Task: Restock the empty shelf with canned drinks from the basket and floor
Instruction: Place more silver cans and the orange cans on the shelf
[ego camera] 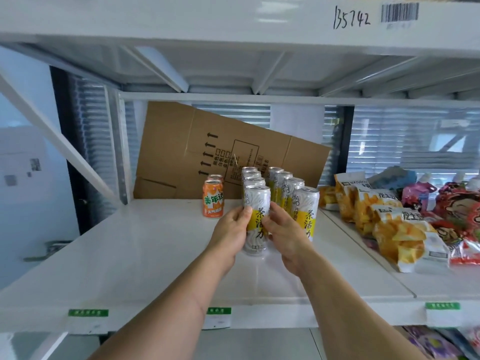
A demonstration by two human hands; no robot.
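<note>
A tall white-and-yellow can (pixel 257 203) stands upright on the white shelf (pixel 130 255), at the front of a row of like cans. My left hand (pixel 231 232) holds its left side and my right hand (pixel 283 229) holds its right side, fingers curled round it. A second row of the same cans (pixel 305 203) stands just to the right. Two short orange cans (pixel 213 198) stand one behind the other to the left of the rows. The basket and floor are out of view.
A flattened cardboard box (pixel 207 141) leans against the back of the shelf. Snack bags (pixel 394 229) fill the shelf section to the right. The shelf above (pixel 233 19) hangs low overhead. Green price labels (pixel 88 313) line the front edge.
</note>
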